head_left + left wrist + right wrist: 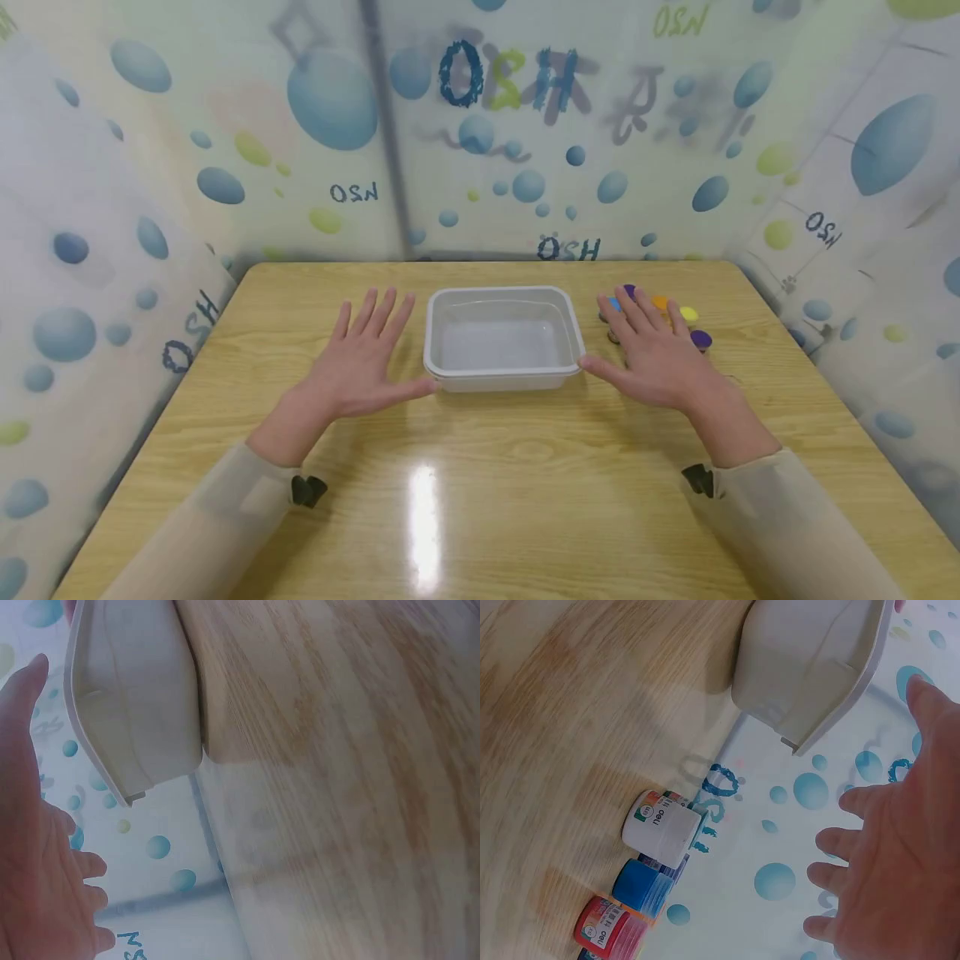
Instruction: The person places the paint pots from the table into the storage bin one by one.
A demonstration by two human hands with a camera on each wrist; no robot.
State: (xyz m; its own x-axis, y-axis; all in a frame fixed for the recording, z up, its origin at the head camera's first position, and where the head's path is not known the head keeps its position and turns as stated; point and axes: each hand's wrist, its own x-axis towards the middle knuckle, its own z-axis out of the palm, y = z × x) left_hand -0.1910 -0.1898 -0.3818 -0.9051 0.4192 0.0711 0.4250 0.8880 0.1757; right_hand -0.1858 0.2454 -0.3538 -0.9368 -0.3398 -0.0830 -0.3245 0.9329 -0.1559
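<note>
A white rectangular plastic tub (504,382) stands in the middle of the wooden table. To its left my left hand (356,371) is spread palm down, the thumb tip right at the tub's near corner. My right hand (663,362) is spread the same way on the other side, its thumb overlapping the tub's right edge in the head view. Neither hand holds anything. Beyond and partly behind the right fingers are small paint jars; in the right wrist view a white jar (660,825), a blue jar (641,887) and a red jar (609,928) show, upright in a cluster.
Purple, orange and yellow lids, such as the yellow lid (688,314), show past the right fingers; some jars are hidden. Walls covered in printed cloth (480,183) with blue and green drops close in the table (487,500) at the back and both sides.
</note>
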